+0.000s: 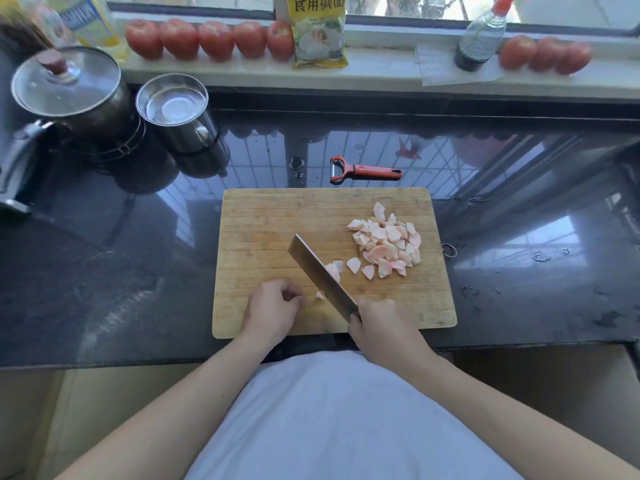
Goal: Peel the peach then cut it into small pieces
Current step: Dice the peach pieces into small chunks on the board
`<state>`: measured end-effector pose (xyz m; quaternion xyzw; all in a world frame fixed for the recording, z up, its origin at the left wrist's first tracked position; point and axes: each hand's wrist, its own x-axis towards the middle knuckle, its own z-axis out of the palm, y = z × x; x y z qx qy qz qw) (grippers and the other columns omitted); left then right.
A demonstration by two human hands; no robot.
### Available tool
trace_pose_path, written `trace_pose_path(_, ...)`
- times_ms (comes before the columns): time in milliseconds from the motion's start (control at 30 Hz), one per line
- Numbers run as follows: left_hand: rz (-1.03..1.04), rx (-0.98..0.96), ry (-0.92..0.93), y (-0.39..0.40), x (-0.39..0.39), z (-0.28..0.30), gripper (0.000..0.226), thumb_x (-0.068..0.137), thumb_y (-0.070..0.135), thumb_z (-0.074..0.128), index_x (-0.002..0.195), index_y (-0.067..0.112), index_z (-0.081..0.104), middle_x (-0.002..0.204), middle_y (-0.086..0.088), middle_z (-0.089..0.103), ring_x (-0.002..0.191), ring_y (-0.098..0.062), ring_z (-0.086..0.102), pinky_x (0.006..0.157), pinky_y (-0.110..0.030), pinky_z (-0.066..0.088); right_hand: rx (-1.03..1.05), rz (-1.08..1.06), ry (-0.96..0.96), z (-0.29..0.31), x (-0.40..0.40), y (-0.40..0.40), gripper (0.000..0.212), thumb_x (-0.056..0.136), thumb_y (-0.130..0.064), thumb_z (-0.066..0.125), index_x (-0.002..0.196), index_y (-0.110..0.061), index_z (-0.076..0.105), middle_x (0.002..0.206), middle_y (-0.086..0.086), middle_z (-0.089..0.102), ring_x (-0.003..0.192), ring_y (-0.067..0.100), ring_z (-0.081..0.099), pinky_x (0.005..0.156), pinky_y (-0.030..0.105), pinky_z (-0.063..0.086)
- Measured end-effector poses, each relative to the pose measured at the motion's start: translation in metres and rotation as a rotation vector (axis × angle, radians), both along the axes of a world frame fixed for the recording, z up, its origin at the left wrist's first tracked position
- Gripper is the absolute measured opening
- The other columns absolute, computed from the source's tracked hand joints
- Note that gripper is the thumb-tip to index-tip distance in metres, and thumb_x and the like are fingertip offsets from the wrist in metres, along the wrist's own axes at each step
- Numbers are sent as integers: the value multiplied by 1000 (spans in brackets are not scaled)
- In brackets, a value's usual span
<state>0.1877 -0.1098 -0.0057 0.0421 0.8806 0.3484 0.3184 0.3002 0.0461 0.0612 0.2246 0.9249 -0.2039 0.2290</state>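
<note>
Cutting step, nearly done. Right hand (377,323) grips knife (320,275); left hand (273,308), fingers curled, beside last peach bit (319,295). Next: chop it, add to pile (386,245).

On the cutting board (263,220), peach pieces (386,245) lie toward its right; the peeler (363,171) lies behind it, two pots (176,112) behind-left.

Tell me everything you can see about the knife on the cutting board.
The knife is a cleaver with a broad, rectangular, grey metal blade. The right hand grips its handle, which the hand hides. The blade runs diagonally from that hand up and to the left over the wooden board. A few peach pieces lie against its right side, and one small piece lies to its left, near the left hand.
</note>
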Motion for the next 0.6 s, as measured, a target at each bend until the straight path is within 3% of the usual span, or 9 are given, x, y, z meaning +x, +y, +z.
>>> trace_pose_path(233,-138,-21,169,17,15,-2,12,96,21,65,97,20,77,98,3,71,90,-17,64,73,-32,50,-19,-11,-32,-4,1,-4,15,101,-22,46,87,-18,50,67,-4,44,64,19,50,51,30,35)
trace_pose_path(400,-190,-40,224,21,15,-5,11,96,21,63,90,21,73,101,1,67,92,-20,61,76,-36,52,-21,-70,-43,-7,3,-2,18,98,-19,47,84,-13,56,82,9,63,75,30,60,65,38,52)
trace_pose_path(600,-230,-76,220,22,15,-5,13,98,24,61,92,22,71,102,3,62,94,-23,59,80,-42,54,-22,-51,-51,-7,4,-2,25,98,-19,47,73,-18,45,71,3,51,71,28,53,61,35,41)
